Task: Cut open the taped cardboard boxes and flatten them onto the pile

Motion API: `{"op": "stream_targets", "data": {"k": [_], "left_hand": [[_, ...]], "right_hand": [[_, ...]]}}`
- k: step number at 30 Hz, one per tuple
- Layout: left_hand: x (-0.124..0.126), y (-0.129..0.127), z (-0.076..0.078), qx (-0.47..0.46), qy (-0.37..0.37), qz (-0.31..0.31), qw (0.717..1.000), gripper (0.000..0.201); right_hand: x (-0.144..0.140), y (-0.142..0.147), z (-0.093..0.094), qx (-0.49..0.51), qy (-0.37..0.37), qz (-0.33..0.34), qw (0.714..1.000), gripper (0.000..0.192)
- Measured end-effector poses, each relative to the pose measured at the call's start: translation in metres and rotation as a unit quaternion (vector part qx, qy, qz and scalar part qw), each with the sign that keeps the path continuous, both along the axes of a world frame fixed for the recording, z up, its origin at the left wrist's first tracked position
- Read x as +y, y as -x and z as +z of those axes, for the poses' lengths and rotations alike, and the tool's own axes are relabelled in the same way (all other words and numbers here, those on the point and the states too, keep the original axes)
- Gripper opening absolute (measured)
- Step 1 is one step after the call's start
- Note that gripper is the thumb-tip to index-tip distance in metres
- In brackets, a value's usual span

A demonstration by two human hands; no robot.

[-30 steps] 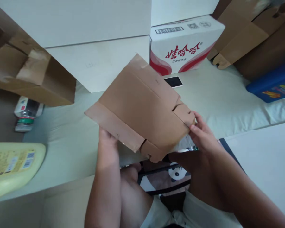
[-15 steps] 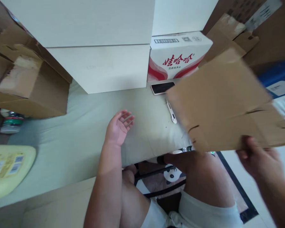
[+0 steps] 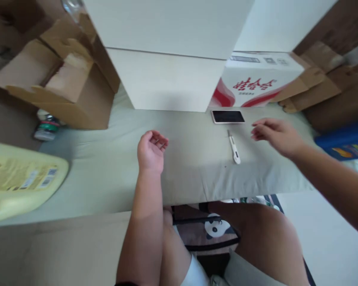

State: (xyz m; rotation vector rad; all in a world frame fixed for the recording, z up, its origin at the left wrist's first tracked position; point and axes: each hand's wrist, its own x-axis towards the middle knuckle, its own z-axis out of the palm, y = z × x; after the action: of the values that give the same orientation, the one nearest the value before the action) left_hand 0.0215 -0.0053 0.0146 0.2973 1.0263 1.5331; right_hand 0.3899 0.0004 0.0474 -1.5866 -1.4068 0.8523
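My left hand (image 3: 150,151) rests palm up on the pale green mattress (image 3: 107,167), fingers loosely curled, holding nothing. My right hand (image 3: 276,136) hovers empty over the mattress, fingers stretched to the left, just right of a white utility knife (image 3: 234,147). A phone (image 3: 228,116) lies face up beyond the knife. The flat brown cardboard sheet is out of view.
Stacked white boxes (image 3: 167,51) stand at the back, with a red-printed white carton (image 3: 256,81) to their right. An open brown carton (image 3: 62,87) sits left, folded cardboard (image 3: 313,85) far right. A yellow jug (image 3: 20,178) lies at left, a blue pack (image 3: 346,143) at right.
The right hand carried the cardboard sheet off to the right and let it go; it has come back empty over the knife. The left hand released the sheet and stayed on the mattress.
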Motion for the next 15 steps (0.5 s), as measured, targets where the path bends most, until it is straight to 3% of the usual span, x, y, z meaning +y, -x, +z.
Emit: {"op": "stream_targets", "data": {"k": [2,4,7,10,11,12,15], "left_hand": [[-0.001,0.011,0.002,0.028,-0.023,0.132,0.991,0.016],[-0.004,0.024,0.002,0.06,-0.042,0.218,0.973,0.019],[-0.01,0.046,0.001,0.105,-0.07,0.264,0.956,0.024],[-0.016,0.065,0.0,0.144,-0.085,0.28,0.945,0.027],[-0.017,0.07,-0.001,0.152,-0.084,0.285,0.943,0.027],[-0.017,0.074,-0.001,0.156,-0.08,0.289,0.941,0.027],[-0.015,0.083,-0.003,0.157,-0.07,0.301,0.938,0.027]], "right_hand": [[0.018,0.082,-0.015,-0.01,0.003,0.084,0.996,0.023],[0.041,0.167,-0.019,-0.053,-0.034,0.2,0.978,0.013],[0.075,0.295,-0.004,-0.131,-0.156,0.353,0.913,0.015],[0.099,0.405,0.02,-0.185,-0.203,0.431,0.86,0.033],[0.105,0.434,0.027,-0.201,-0.2,0.446,0.849,0.044],[0.11,0.458,0.032,-0.21,-0.186,0.451,0.847,0.04],[0.121,0.495,0.038,-0.188,-0.135,0.428,0.874,0.033]]}}
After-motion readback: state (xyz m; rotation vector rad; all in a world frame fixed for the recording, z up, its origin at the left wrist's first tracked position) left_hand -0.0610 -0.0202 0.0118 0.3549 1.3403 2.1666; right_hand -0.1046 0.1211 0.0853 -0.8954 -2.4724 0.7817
